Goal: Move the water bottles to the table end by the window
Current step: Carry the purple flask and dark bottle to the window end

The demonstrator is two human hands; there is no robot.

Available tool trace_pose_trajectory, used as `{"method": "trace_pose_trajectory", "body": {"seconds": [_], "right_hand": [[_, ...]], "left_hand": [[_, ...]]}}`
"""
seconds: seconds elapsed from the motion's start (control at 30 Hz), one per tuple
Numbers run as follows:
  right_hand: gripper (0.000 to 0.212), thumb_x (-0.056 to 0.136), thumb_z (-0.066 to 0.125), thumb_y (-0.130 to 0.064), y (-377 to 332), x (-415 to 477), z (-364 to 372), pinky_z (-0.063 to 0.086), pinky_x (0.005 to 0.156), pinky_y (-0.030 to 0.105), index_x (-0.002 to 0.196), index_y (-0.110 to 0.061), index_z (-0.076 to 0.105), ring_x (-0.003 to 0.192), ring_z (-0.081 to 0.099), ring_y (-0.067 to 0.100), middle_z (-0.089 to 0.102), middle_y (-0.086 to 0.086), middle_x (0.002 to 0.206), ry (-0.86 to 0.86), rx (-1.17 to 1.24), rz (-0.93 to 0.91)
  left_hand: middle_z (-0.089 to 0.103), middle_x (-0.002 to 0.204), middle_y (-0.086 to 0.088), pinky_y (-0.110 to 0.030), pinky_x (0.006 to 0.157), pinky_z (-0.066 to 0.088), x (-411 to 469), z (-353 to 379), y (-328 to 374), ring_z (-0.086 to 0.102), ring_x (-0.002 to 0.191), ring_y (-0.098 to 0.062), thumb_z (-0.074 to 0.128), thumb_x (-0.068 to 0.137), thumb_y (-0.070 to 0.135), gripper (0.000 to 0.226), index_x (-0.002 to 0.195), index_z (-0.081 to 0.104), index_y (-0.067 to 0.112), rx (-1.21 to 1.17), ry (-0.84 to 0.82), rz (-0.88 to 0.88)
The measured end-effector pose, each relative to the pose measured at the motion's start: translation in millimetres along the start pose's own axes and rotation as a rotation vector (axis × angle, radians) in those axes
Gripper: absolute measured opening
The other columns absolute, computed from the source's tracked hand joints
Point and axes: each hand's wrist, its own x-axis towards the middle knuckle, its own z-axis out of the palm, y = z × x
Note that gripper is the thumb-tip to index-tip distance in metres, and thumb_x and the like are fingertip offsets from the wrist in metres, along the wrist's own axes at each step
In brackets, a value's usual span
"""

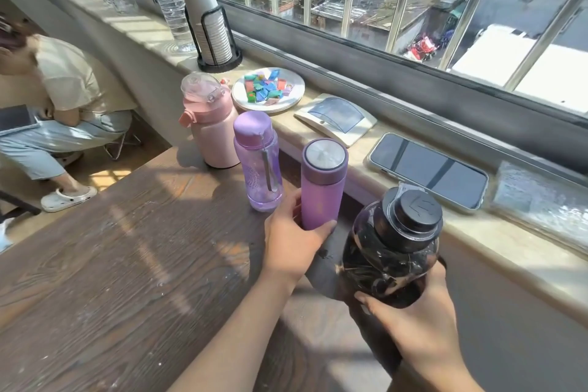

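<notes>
Four bottles stand or hang near the counter's (127, 248) window-side edge, and two of them are in hand. The left hand (291, 242) wraps the base of the matte purple flask (323, 184), fingers (327, 227) curled round the front and thumb on the near side, clamped on it; the flask stands upright, long axis vertical, its steel lid facing up, and appears to rest on the counter just beside the sill (366, 165). The right hand (416, 325) cups the underside of the dark smoked bottle (391, 254), fingers closed on its bottom, holding it clear of the counter and tilted a little, its black cap leaning toward the window.

Ahead of both hands, further along the same edge, the clear lilac bottle (259, 162) stands upright just beside the flask, and the pink jug-style bottle (210, 124) stands beyond it, nearest the far corner. So the line of travel runs away from the body along the sill edge, and the left hand is the nearer one to that row; the right hand's bottle lies nearest the body.

Judging by this, the flask sits almost in place, and the dark bottle looks to need carrying forward and setting upright in the gap near the flask. Its rounded, glossy body may slip in a bottom-only hold. The phone (428, 170) lies on the sill close beside that path.
</notes>
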Motion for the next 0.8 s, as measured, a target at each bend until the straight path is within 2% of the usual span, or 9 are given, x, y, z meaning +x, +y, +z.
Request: {"method": "trace_pose_trajectory", "body": {"seconds": [0.1,0.17,0.3,0.43,0.5,0.57,0.7,0.77,0.8], "right_hand": [[0.105,0.039,0.096,-0.020,0.9,-2.7,2.0,0.057,0.087,0.024,0.132,-0.040,0.052,0.106,0.072,-0.002,0.072,-0.016,0.120,0.013,0.043,0.005],[0.106,0.040,0.095,-0.018,-1.1,-4.6,3.1,0.057,0.092,0.032,0.135,-0.036,0.052,0.109,0.072,0.002,0.072,-0.012,0.121,0.009,0.073,0.016],[0.107,0.042,0.095,-0.020,-2.7,-6.5,3.7,0.052,0.083,0.006,0.138,-0.026,0.048,0.105,0.069,-0.009,0.071,-0.022,0.119,0.007,0.041,0.011],[0.107,0.053,0.100,0.004,-6.8,-9.2,5.2,0.049,0.107,0.030,0.143,-0.013,0.045,0.119,0.066,0.012,0.069,0.003,0.125,-0.023,-0.010,0.019],[0.104,0.053,0.098,0.011,-12.0,-15.1,9.5,0.047,0.102,0.016,0.142,-0.005,0.047,0.115,0.066,0.005,0.066,0.009,0.126,0.011,-0.014,0.004],[0.102,0.052,0.098,0.011,-17.7,-24.6,17.0,0.043,0.091,-0.001,0.141,-0.006,0.052,0.111,0.066,-0.002,0.066,-0.001,0.122,0.058,-0.037,-0.002],[0.089,0.051,0.100,0.001,-20.0,-55.9,26.9,0.043,0.080,-0.005,0.129,-0.015,0.061,0.113,0.068,0.000,0.071,-0.019,0.114,0.134,0.001,0.043],[0.084,0.058,0.096,0.012,-17.2,-73.5,32.2,0.037,0.079,-0.011,0.133,0.005,0.059,0.111,0.067,0.012,0.071,0.006,0.116,0.128,0.013,0.104],[0.078,0.059,0.092,0.014,-16.0,-81.1,34.2,0.033,0.083,-0.011,0.130,0.014,0.060,0.106,0.065,0.001,0.070,0.022,0.118,0.106,-0.026,0.097]], "left_hand": [[0.084,0.101,0.014,-0.034,0.091,0.066,-1.0,-0.6,-1.3,0.080,0.094,0.000,0.098,0.063,0.022,0.059,0.118,0.076,0.028,0.004,-0.019,0.000],[0.084,0.103,0.014,-0.038,0.094,0.065,-2.1,-1.2,-1.4,0.080,0.098,-0.005,0.096,0.062,0.027,0.061,0.119,0.075,0.032,0.016,-0.029,0.001],[0.083,0.108,0.015,-0.037,0.095,0.064,-5.5,-4.1,-0.9,0.079,0.102,-0.006,0.094,0.060,0.034,0.067,0.123,0.072,0.036,0.031,-0.045,0.024],[0.079,0.129,0.004,-0.027,0.106,0.058,-8.5,-10.0,-3.5,0.074,0.117,-0.004,0.099,0.063,0.018,0.082,0.139,0.068,0.023,-0.051,-0.064,-0.004],[0.073,0.137,0.000,-0.029,0.115,0.052,-13.0,-19.6,-5.9,0.069,0.128,-0.009,0.098,0.063,0.021,0.087,0.144,0.065,0.017,-0.046,-0.052,-0.002],[0.070,0.141,-0.007,-0.033,0.119,0.048,-18.5,-33.9,-10.5,0.066,0.133,-0.014,0.097,0.065,0.019,0.090,0.147,0.063,0.010,-0.058,-0.047,0.005],[0.066,0.143,-0.006,-0.033,0.122,0.045,-26.6,-68.3,-23.1,0.063,0.136,-0.017,0.095,0.073,0.000,0.083,0.148,0.060,0.010,-0.091,-0.035,-0.054],[0.064,0.146,-0.012,-0.017,0.117,0.043,-31.8,-90.1,-32.4,0.060,0.136,-0.019,0.091,0.075,-0.007,0.081,0.149,0.057,0.004,-0.105,-0.016,-0.087],[0.064,0.146,-0.015,-0.007,0.110,0.042,-35.4,-99.8,-35.6,0.061,0.133,-0.019,0.091,0.075,-0.008,0.080,0.147,0.058,0.001,-0.085,-0.001,-0.085]]}}
